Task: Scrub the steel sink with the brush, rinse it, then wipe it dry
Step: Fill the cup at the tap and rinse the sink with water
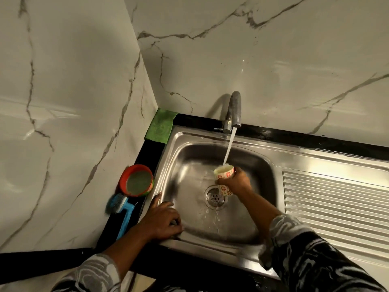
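Right hand (234,183): you grip a cup (223,173) over the sink (189,161).
Left hand (162,222): relaxed, empty, resting on sink rim.
Brush (123,209): left of sink.

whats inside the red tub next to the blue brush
The red tub holds a flat grey-green mass, possibly cleaning paste, nearly up to its rim. The tub's bottom is covered by that mass.

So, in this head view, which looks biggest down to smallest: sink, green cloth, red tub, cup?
1. sink, by far the largest.
2-3. red tub and green cloth look about alike; the cloth lies farther from the camera, so I won't rank them.
4. cup, smallest, partly hidden by the right hand.
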